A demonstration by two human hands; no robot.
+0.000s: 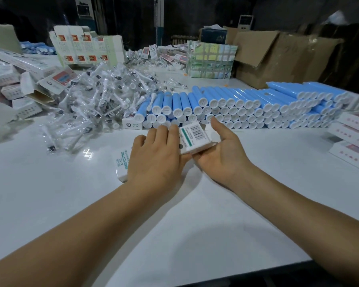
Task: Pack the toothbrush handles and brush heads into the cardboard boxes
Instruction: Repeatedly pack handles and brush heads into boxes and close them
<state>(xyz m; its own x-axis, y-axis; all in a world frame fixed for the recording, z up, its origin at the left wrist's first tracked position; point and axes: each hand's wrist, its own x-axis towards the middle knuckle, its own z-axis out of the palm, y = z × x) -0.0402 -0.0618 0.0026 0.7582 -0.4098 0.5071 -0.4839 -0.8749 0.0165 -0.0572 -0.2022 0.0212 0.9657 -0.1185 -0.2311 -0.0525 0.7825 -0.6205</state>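
A long white cardboard box (pixel 192 139) lies slantwise near the middle of the glossy white desk (pixel 50 193), its barcode label facing up at the far end and green lettering showing at the near end. The left hand (pixel 153 160) lies flat over the box, fingers straight and pressed on its top. The right hand (pixel 220 152) cups the far end from beneath, palm up, fingers curled under the card and the thumb lifted free.

Just beyond the hands, smooth blue cylindrical toothbrush handles (pixel 247 106) with round white end caps are stacked in a long row toward the desk's right edge. Left of them sprawls a loose heap of brush heads (pixel 95 104) in crinkly clear plastic sleeves. Printed white boxes (pixel 15 88) pile up at the left edge, and more flat ones (pixel 354 133) sit at the right edge. A brown corrugated carton (pixel 278 59) stands open at the far right corner.
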